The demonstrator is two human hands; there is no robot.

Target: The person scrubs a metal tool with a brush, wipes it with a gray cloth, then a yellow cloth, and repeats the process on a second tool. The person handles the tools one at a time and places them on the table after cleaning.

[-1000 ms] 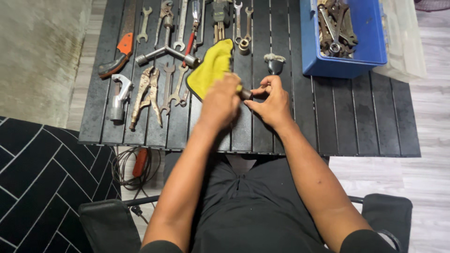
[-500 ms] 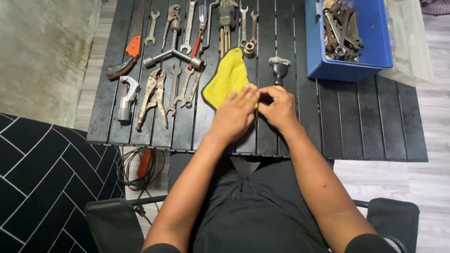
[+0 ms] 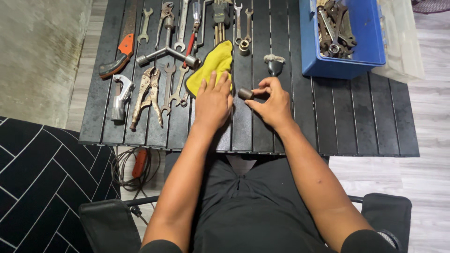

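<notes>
Far left of surface (image 3: 375, 136): hand saw with orange-and-black handle (image 3: 119, 56) near the left edge; below it a silver pipe cutter (image 3: 119, 96).
Left of centre: locking pliers (image 3: 146, 93) and open-ended spanners (image 3: 171, 89) laid in rows, apart from one another, likely so each can be seen and picked singly; a three-way socket wrench (image 3: 166, 54) above them.
Yellow cloth (image 3: 211, 65): crumpled flat toward the far edge, partly under the left fingertips.
Left hand (image 3: 213, 103): palm down, fingers spread and released, resting on the cloth's near corner and the slats; grasping nothing.
Dark metal socket (image 3: 245, 93): small cylinder, lifted just above mid-surface, between the two hands.
Right hand (image 3: 272, 103): thumb and fingers pinched on the socket, turned sideways as if for inspection.
Just beyond: dark-handled tool (image 3: 274, 65), near but not touching.
Far right corner: blue bin (image 3: 347, 65) heaped with rusty tools, well apart from the hands.
In the way: nothing between the hands and the cloth.
</notes>
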